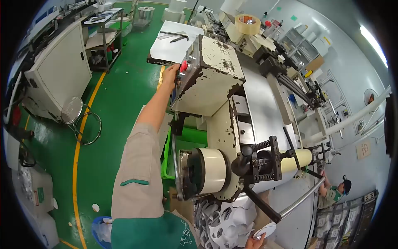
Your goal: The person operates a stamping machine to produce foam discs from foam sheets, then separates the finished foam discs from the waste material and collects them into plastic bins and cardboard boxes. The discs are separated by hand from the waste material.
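Note:
My left hand [169, 78] reaches out to the panel on the side of a worn cream control box [215, 70]. Its fingers are closed and lie right beside a red push button [184, 66]; exactly what the fingertips press or grip is hidden. Low in the view, my right hand [255, 241] pinches the edge of a flat white disc [265, 230]. Close to that hand lies a heap of white cut-out scrap sheet [226, 222] with round holes. Above the heap is the machine's cream roller [213, 171].
A green crate [192, 137] stands under the machine. A sprung clamp [263, 159] and a metal bar [300, 197] jut out on the right. One co-worker [333, 194] is at the far right. Left are a round stool [73, 110] and a cabinet [60, 68].

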The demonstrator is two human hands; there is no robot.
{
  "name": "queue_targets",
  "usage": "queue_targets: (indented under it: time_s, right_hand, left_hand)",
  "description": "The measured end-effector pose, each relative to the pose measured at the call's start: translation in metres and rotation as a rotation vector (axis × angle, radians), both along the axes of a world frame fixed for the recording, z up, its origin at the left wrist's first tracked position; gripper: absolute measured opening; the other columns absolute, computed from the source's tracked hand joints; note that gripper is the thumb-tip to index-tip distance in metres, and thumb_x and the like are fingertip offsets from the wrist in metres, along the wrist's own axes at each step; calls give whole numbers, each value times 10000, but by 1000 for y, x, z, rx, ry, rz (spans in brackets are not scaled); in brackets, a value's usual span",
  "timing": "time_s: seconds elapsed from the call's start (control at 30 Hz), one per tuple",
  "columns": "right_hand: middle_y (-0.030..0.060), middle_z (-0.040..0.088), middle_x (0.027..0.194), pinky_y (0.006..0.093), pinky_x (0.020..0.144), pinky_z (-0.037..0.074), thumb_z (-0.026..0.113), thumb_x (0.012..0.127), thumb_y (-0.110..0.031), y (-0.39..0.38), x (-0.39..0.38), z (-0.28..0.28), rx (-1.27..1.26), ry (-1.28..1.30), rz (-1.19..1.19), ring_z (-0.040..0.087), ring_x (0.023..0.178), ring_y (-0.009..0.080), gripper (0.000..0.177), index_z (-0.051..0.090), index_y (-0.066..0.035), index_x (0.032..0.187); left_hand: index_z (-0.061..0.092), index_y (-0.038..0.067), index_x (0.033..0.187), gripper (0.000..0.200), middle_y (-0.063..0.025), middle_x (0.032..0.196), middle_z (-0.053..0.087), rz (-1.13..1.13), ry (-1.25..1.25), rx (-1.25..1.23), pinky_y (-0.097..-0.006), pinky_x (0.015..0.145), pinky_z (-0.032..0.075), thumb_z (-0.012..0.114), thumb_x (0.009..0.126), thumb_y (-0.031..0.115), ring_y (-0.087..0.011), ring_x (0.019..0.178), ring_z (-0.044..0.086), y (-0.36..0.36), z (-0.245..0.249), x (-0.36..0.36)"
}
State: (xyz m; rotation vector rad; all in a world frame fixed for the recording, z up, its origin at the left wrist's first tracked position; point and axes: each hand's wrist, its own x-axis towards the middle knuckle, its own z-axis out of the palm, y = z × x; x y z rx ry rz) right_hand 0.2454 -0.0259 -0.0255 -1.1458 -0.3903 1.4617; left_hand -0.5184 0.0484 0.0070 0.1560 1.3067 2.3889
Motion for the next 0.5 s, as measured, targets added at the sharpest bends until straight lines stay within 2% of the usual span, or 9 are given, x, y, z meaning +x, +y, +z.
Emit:
queue_targets:
  time_s: [0.03,0.17,0.33,0.37,0.4,0.43,0.47,0.5]
  right_hand:
    - [50,592,1031,328,771,461,581,834,-221,-3,1,0,0,5,-10,573,906,188,303,522,-102,1106]
    - [52,595,1023,328,761,468,581,834,-213,-13,4,-3,3,35,-38,577,894,188,297,522,-101,1104]
    - [54,599,1012,329,748,475,580,835,-203,-30,15,-11,29,94,-74,583,880,188,290,523,-100,1100]
    - [55,599,1010,329,745,477,580,835,-201,-30,20,-15,42,113,-82,584,877,188,289,523,-100,1100]
    - [55,600,1008,329,743,479,580,835,-199,-31,26,-18,61,139,-91,585,874,188,287,523,-100,1099]
    - [82,547,1095,388,836,429,579,833,-203,-30,44,-33,56,151,-114,529,976,225,354,478,-89,1153]
    - [109,493,1182,447,929,380,578,831,-208,-28,64,-50,50,163,-137,473,1078,262,423,433,-78,1207]
    - [114,506,1153,422,896,415,574,834,-148,-35,51,-36,104,79,-187,491,1055,263,367,447,-74,1170]
  left_hand:
    - [618,13,1005,281,-24,879,623,9,-11,15,-236,664,435,653,776,171,-93,735,543,2,-3,-2]
    - [629,4,970,259,-23,858,623,74,-27,-1,-222,666,432,672,760,150,-86,731,541,8,-6,-6]
    - [636,32,917,259,-8,757,577,20,-15,51,-258,549,403,713,720,182,-99,627,485,9,-11,-14]
    - [622,37,867,242,-12,736,566,142,-112,158,-261,532,393,717,709,194,-112,607,475,11,-13,-7]
    - [604,59,806,172,-13,693,537,161,-106,100,-267,505,368,688,728,187,-120,578,451,10,-25,-21]
    - [577,72,742,131,-13,652,492,343,-87,284,-269,500,346,650,746,181,-121,558,424,7,-23,-23]
    - [541,83,683,141,-24,637,479,352,-93,45,-282,519,361,595,776,175,-125,549,423,-12,-37,-32]
    - [521,80,678,155,-30,645,493,330,14,147,-275,563,376,548,797,177,-128,580,447,-37,-29,0]
